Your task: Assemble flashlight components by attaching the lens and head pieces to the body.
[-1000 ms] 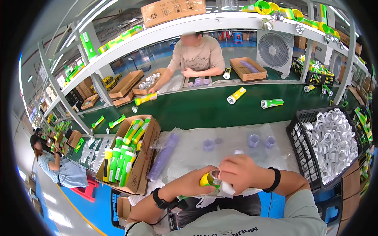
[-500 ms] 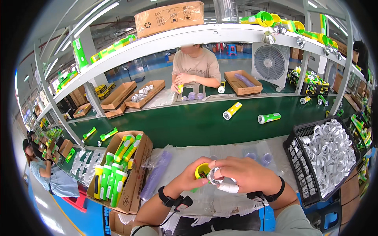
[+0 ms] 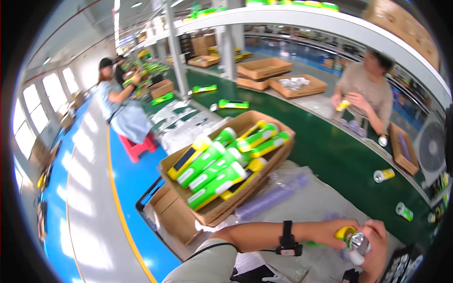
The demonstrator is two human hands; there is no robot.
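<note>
My left hand is closed round a flashlight body with a yellow head; part of its green body shows below the hand. Against that yellow opening, my right hand holds a shiny silver reflector. A white plastic ring is also held in the right hand, under the reflector. The two hands are close together over the plastic-covered table at the lower right. Whether the reflector sits in the head or only touches it, I cannot tell.
Left of my hands stands a cardboard box filled with green and yellow flashlights. Beside it lies a purple plastic-wrapped roll. Several flashlights rest on the green belt. One person sits across, another at far left.
The whole view has swung to the left, so my hands now appear at the lower right. Reflector and flashlight body remain held together; the reflector's shiny inside now shows.
</note>
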